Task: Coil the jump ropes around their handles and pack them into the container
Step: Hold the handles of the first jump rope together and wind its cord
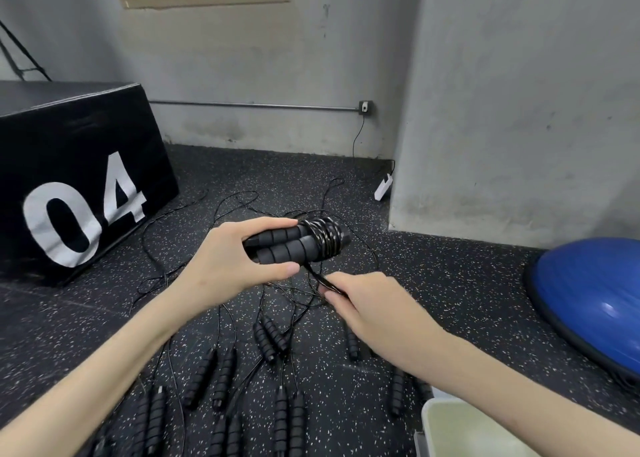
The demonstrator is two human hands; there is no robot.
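- Nearest, lower right corner: one pale container (pixel 450 432), only its rim and part of the inside in view, on the speckled floor (pixel 433 259).
- Floor in front of me: loose jump-rope handles (pixel 221 384), black ribbed foam, lying mostly in side-by-side pairs. I count about seven pairs or part pairs; those at the bottom edge and under my right forearm are partly cut off or hidden, so the count is rough.
- Thin black cords (pixel 221 211) run from those handles and tangle together on the floor beyond my hands; I cannot separate them to count.
- My right hand (pixel 367 304): fingers curled, pinching one strand of cord (pixel 317 276) just below the bundle. The strand runs taut up to the wrapped end.
- My left hand (pixel 228 262): closed round two handles held together as one bundle (pixel 294 245), thumb along the top, fingers underneath. The bundle is raised above the floor, pointing right.
- Coils (pixel 323 237): several turns of shiny cord wound around the right end of the bundle; roughly five or six, not sharp enough to be sure.
- Far left: one black box (pixel 79 166) marked "04".
- Far right: one blue dome (pixel 595 301) on the floor.
- Back, at the foot of the grey wall: one white power strip (pixel 383 187), its cable climbing to a wall socket (pixel 365 106).
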